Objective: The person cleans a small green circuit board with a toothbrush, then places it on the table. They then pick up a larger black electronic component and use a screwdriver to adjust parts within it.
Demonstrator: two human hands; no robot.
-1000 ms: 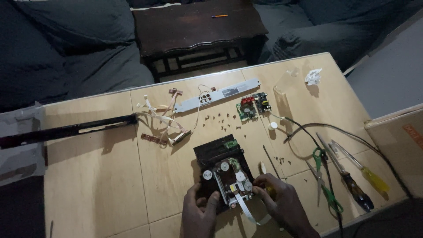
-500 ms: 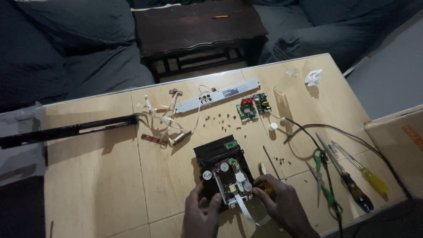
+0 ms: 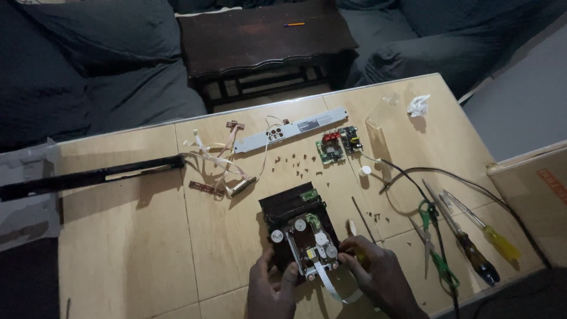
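A black disc-drive mechanism (image 3: 298,227) with white gears and a small green board lies on the light wooden table (image 3: 147,236), near the front edge. A white ribbon cable (image 3: 331,286) curls out of its near end. My left hand (image 3: 270,289) grips the mechanism's near left corner. My right hand (image 3: 373,272) holds its near right side, fingers curled at the gear area, with something yellow just showing under the fingers.
To the right lie green-handled scissors (image 3: 434,251), a dark-handled screwdriver (image 3: 466,245) and a yellow-handled screwdriver (image 3: 493,236). Behind are two small circuit boards (image 3: 339,145), a grey metal strip (image 3: 289,130), loose ribbon cables (image 3: 218,162), scattered screws, a long black bar (image 3: 88,176), and a cardboard box (image 3: 531,183).
Both hands have shifted slightly on the mechanism's near end; the mechanism stays in place.
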